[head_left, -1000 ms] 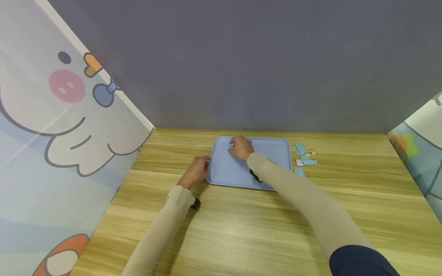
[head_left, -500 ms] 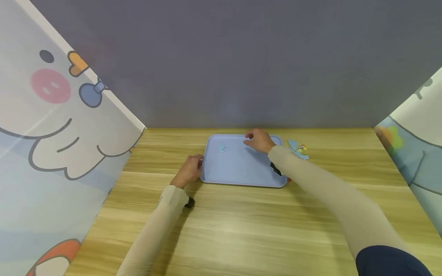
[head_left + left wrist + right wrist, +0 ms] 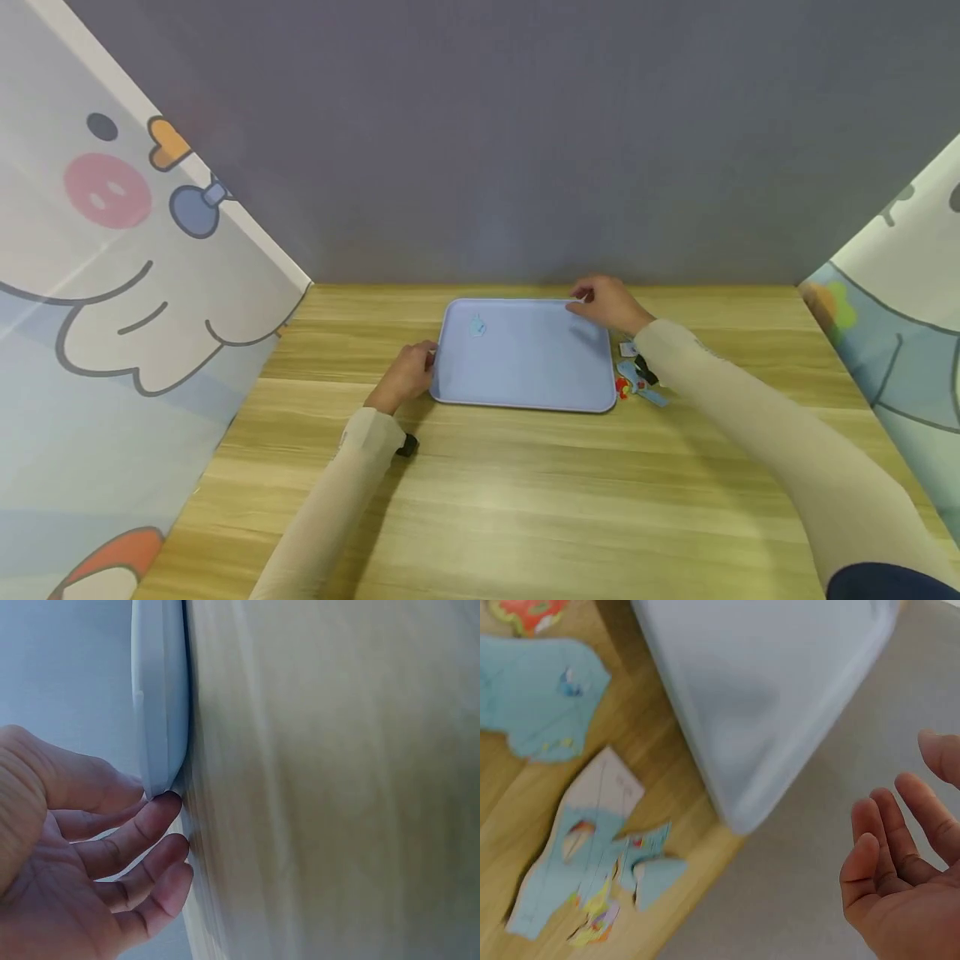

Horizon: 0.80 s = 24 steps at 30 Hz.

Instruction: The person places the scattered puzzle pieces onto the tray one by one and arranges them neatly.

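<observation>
A shallow light-blue tray lies on the wooden table. At its left edge my left hand holds on, and in the left wrist view the thumb and fingertips pinch the tray's rim. One small light-blue puzzle piece lies inside the tray, upper left. Over the tray's back right corner hovers my right hand, fingers loosely bent and nothing in them. Beside the tray's right edge lie several puzzle pieces, among them a long blue-and-white piece and a broad blue piece.
A grey wall rises at the table's back edge. Cartoon-printed panels stand at the left and right. A red-and-yellow piece sits close to the tray's right side.
My right hand has moved from the piece at the tray's upper left to the back right corner, leaving that piece in the tray. The left hand has stayed at the left edge.
</observation>
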Available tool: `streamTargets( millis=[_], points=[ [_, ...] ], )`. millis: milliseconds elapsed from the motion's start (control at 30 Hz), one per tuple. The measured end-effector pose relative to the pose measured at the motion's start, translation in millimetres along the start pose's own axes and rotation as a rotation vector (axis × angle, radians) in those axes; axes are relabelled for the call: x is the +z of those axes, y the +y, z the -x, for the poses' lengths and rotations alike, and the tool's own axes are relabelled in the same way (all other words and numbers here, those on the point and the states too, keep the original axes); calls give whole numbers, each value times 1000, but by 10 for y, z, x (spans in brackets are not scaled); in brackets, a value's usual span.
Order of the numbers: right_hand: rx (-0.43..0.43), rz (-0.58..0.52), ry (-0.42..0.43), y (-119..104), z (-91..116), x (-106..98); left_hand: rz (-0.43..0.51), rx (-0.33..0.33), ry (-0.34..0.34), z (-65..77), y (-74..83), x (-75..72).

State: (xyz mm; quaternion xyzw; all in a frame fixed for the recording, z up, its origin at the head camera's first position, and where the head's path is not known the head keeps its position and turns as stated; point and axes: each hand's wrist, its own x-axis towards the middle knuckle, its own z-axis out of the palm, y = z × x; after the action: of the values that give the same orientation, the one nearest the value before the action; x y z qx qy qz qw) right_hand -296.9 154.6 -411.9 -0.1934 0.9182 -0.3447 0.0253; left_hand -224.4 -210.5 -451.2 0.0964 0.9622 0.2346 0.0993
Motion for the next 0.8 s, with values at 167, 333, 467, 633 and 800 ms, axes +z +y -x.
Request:
streamTargets(
  millis=[167,333,467,633,800],
  points=[
    [23,-41,23,69,170,-158,-3,7,8,5,0,16],
    [16,-41,30,151,320,-258,-6,18,12,2,-15,30],
    [36,-33,36,248,420,-325,0,21,18,8,-27,45],
    [80,-30,43,373,537,-441,-4,31,25,11,-36,45],
    [61,18,60,491,643,-515,1,35,20,9,-28,32]
  ],
)
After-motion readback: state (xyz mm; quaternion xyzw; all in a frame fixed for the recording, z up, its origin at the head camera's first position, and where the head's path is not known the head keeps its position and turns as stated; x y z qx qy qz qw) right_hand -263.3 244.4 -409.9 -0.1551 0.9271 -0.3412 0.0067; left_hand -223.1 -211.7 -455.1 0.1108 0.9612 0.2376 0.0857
